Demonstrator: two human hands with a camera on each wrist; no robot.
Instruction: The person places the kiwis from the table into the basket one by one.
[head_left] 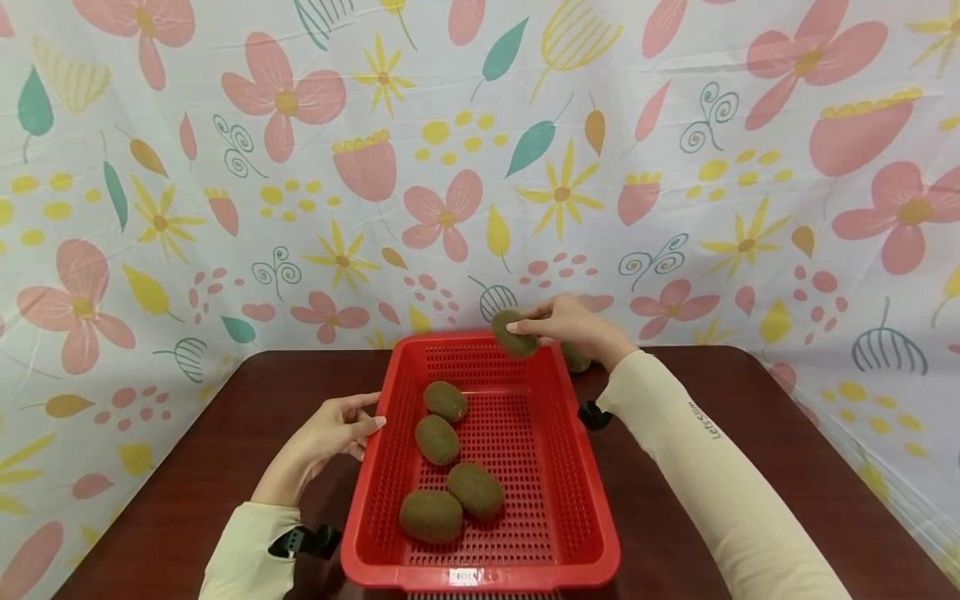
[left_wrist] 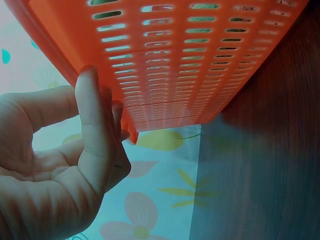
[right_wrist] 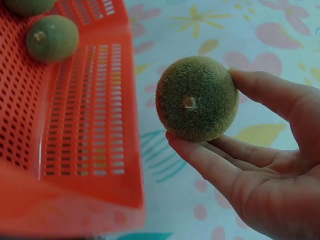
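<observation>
A red plastic basket with slotted walls stands on the table. Inside, toward its left side, lie several brown fuzzy kiwis, one of them a kiwi near the front. My right hand pinches another kiwi between thumb and fingertips, above the basket's far right corner. At the left rim is my left hand, thumb and fingers holding the basket's edge; the left wrist view shows the fingers bent at the rim from outside.
One more kiwi sits on the table beyond the basket's right wall, partly hidden by the right hand. The dark brown table ends at a flower-patterned cloth hanging behind it and at the sides.
</observation>
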